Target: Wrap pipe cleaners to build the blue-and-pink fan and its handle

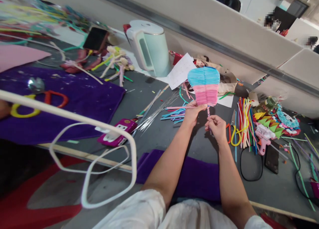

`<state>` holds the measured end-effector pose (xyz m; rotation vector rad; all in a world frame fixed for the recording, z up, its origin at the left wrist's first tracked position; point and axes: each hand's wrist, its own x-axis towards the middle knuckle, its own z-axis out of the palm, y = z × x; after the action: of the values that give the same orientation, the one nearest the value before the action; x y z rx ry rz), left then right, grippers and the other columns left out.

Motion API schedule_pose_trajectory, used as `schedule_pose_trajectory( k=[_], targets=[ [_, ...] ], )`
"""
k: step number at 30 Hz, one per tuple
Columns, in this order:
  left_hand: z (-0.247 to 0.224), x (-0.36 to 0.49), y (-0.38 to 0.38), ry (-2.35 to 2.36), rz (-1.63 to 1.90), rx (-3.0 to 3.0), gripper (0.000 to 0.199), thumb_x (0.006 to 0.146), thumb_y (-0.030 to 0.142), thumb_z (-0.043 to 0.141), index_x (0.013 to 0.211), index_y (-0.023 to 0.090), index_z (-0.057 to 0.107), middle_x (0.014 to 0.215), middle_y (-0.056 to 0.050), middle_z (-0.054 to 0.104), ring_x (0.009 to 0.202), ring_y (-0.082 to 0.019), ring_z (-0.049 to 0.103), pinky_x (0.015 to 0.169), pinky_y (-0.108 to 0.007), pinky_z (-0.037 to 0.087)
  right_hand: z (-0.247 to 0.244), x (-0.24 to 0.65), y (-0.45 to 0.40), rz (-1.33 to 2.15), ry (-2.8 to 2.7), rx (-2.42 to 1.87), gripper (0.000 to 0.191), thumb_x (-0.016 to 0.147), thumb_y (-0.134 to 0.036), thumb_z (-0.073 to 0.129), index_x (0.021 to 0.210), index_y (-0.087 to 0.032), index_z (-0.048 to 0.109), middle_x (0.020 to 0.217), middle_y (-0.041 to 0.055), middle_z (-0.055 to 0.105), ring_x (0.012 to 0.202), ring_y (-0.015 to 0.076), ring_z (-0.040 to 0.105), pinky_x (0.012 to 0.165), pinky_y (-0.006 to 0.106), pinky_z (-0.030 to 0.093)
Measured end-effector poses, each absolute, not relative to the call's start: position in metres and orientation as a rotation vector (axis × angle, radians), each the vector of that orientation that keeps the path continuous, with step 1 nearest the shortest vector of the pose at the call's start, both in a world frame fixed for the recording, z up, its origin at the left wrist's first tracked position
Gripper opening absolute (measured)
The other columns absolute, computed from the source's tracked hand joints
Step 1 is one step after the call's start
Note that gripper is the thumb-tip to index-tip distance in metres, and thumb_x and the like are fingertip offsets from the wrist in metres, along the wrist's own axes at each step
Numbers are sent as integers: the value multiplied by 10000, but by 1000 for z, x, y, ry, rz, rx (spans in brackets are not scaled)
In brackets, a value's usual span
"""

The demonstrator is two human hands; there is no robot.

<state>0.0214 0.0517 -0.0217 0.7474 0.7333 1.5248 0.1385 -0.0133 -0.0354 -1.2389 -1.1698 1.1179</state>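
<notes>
A: Where's the fan-shaped piece [205, 86], & how's it held?

B: Held up over the desk [159, 139], blue on top, pink below. Its neck is gripped b/w thumb & fingers of the L hand [192, 115]; the stem [208, 111] just under that is pinched by the R hand [216, 127]. Neither hand is spread.

A: And the pink strand [178, 107]?

B: Seen sticking out to the L, past the L hand. Whether it's joined to the stem can't be told, b/c the spot is covered by fingers.

A: Main risk?

B: Prob. twisting at the neck. If the stem is turned by the R hand while the L grip is eased, the wide head could be swung askew & the stem kinked. If it's pinched too hard, fuzz could be flattened.

A: Anything nearby to be watched?

B: Loose blue strands [171, 116] are lying by the L hand; the pink one could be caught among them if swept low. Scissors [233, 125] are lying just R of the R hand, so a knock is poss. Black cord [251, 181] is looped below the glue gun [263, 144]; it could be snagged by a forearm.
</notes>
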Motion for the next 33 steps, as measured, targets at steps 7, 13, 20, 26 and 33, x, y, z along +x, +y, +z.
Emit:
schedule_pose_trajectory(
  k=[7,13,20,26,33],
  targets=[
    [-22,21,52,794,1555,816,165,549,225,804,646,157,689,598,8,656,541,-102,554,573,-238,434,-44,139,-14,828,-1396,-1413,191,806,-338,543,933,-217,615,641,-32,628,519,127,630,553,241,508],
    [-34,14,60,766,1451,727,213,543,228,824,705,154,706,660,-11,686,573,-100,587,599,-237,447,-41,146,-6,1330,-992,-1126,379,791,-521,595,922,-169,639,745,56,708,600,154,676,571,269,549],
    [-34,20,56,789,1343,708,235,534,223,828,721,142,712,670,-15,688,582,-101,601,579,-218,457,-48,159,0,1319,-729,-1107,325,686,-415,737,863,-151,668,704,18,673,485,50,509,373,133,377],
    [-36,28,49,759,1265,737,257,540,231,835,749,141,714,724,-28,708,638,-125,635,663,-256,497,-38,146,-7,1370,-762,-990,291,687,-376,742,878,-164,683,693,6,659,450,28,394,333,127,242],
    [-38,31,45,761,1226,757,334,664,443,774,781,145,679,748,-37,681,664,-138,638,602,-246,498,-38,139,-9,1261,-704,-900,251,686,-309,737,879,-161,674,655,-3,648,458,33,414,355,132,294]
  ],
)
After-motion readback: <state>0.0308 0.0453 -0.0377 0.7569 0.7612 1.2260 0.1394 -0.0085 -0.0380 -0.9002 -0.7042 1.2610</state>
